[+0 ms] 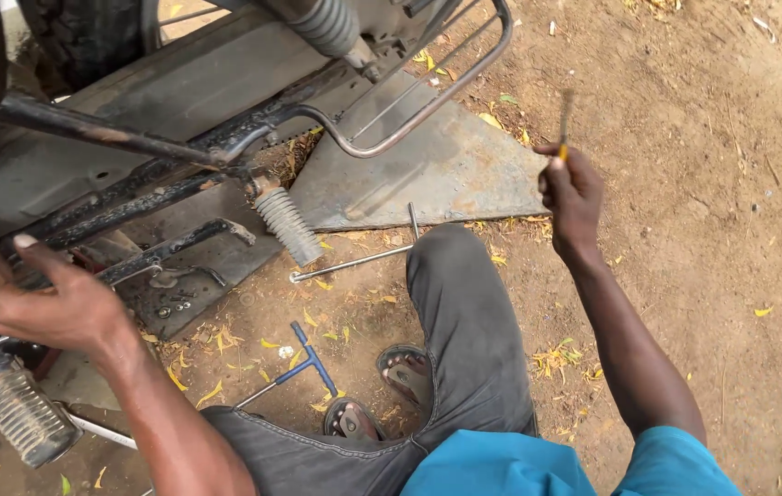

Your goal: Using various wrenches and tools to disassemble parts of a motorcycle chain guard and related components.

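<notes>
Two hands work at a motorcycle frame (134, 138) raised over bare dirt. At far left, the left hand (37, 298) lies open, fingers spread against the dark, greasy underside near a ribbed metal footpeg (19, 418); a slip there could pinch or cut on the rough steel. Further right, a ribbed rubber footrest (288, 225) hangs over a flat grey metal sheet (437, 165), with a thin chrome T-wrench (354, 260) and a blue-handled T-wrench (303, 363) lying loose by the sandalled feet, easy to tread on. At right, the right hand (570, 193) is closed around a slim yellow-handled tool (563, 124), held upright, which could slip from greasy fingers.
</notes>
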